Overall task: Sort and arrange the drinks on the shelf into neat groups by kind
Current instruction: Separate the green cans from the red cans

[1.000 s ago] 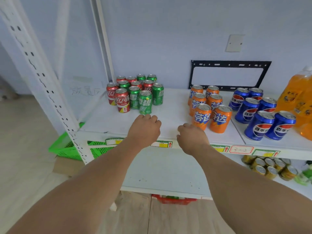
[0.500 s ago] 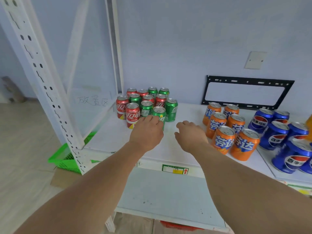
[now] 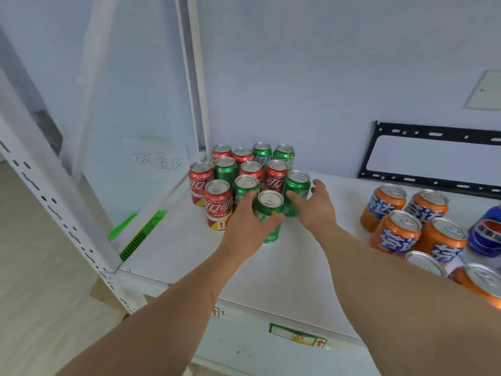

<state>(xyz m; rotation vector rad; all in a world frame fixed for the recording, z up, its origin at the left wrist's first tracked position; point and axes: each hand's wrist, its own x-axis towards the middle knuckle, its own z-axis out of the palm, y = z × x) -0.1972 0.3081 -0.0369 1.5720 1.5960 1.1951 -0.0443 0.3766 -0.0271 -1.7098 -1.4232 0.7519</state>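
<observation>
Half a second ago both your hands hovered short of the mixed cluster; now they have reached it. Your left hand (image 3: 248, 229) is wrapped around the front green can (image 3: 268, 213), thumb across its face, so that grip is grasping the can. Your right hand (image 3: 315, 207) has spread its fingers against the green can (image 3: 296, 189) just right of and behind the front one; the fingers are extended and touching, not curled round it. The view has also swung in closer and leftward, so the orange bottles seen earlier are out of frame.

The front green can stands at the near edge of a cluster of red cans (image 3: 218, 203) with white Chinese Coca-Cola script and green cans with lettering too blurred to read. Well right of that cluster stand orange cans (image 3: 398, 233) with blue-and-white Chinese Fanta lettering, and beyond them a blue Pepsi can (image 3: 488, 232) at the frame edge.

Left of the cluster, a paper note (image 3: 157, 161) bears handwritten Chinese characters. All cans stand on a white shelf (image 3: 284, 267) with price tags on its front lip. Behind it is a pale blue wall with a black bracket (image 3: 433, 156); left of the cluster rises a white perforated upright (image 3: 54, 202), with a green basket (image 3: 138, 234) below.
</observation>
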